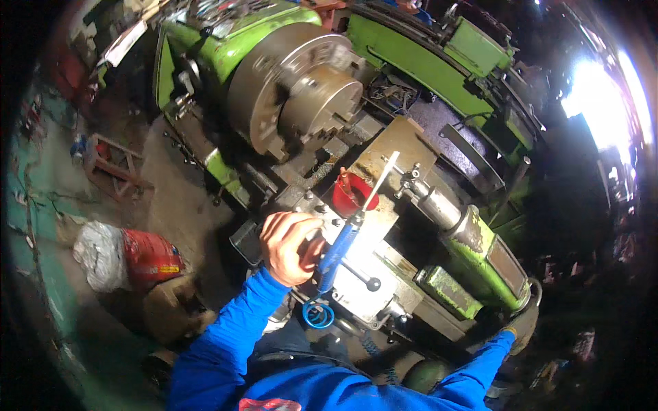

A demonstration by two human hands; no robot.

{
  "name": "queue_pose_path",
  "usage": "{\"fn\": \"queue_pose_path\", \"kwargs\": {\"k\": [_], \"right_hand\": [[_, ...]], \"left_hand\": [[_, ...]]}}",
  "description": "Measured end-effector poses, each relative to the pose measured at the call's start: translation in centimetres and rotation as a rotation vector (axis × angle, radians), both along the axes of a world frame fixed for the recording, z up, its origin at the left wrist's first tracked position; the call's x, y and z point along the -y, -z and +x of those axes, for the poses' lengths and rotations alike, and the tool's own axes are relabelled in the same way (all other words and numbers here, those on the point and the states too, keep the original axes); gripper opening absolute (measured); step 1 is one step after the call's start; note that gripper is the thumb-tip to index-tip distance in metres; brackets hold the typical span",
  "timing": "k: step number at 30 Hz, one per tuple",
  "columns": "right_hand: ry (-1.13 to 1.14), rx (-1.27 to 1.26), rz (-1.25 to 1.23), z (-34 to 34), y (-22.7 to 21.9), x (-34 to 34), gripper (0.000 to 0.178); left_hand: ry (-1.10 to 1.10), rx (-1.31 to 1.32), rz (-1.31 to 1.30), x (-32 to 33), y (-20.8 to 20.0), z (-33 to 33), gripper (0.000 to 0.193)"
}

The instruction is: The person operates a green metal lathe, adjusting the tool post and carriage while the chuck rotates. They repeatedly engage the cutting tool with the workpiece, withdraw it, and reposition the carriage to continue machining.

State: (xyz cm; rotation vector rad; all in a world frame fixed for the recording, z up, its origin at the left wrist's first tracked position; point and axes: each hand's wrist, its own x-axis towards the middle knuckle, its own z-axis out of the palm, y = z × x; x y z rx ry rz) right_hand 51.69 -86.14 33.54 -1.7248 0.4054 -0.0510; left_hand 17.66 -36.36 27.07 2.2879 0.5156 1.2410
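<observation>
My left hand (291,248) is bare and closed, fingers curled over the lathe's tool post area beside a blue air blow gun (339,248). What sits inside its grip is mostly hidden. The blow gun has a long pale nozzle and a coiled blue hose (318,315). At the lower right, my right hand (524,330), dark and in shadow, is at the handwheel (536,293) on the end of the green tailstock (490,257). Its fingers are hard to make out. A red cup (354,194) with a brush-like stick in it stands on the carriage.
A large round chuck (274,89) with a metal cylinder (325,103) sits on the green headstock (236,41); its jaws look blurred. Behind stands another green machine (425,65). A red-and-white sack (147,257) and a reddish metal frame (116,164) lie on the left floor.
</observation>
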Motion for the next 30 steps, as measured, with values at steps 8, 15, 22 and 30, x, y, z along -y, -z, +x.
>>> {"fn": "queue_pose_path", "kwargs": {"k": [8, 15, 22, 30], "right_hand": [[0.142, 0.176, 0.019, 2.0, 3.5, 5.0, 0.061], [0.173, 0.213, -0.191, 2.9, 6.5, 7.1, 0.062], [0.076, 0.160, 0.002, 4.2, 5.9, 7.0, 0.058], [0.020, 0.235, -0.001, 1.8, 4.3, 2.3, 0.052]], "left_hand": [[0.010, -0.021, 0.023, 0.1, -0.3, 0.5, 0.023], [-0.006, -0.041, 0.036, 0.3, -0.4, 0.2, 0.026], [0.024, -0.039, 0.043, 0.1, -0.8, 0.4, 0.023], [0.020, -0.059, 0.027, -0.1, -1.3, -0.1, 0.022]]}}
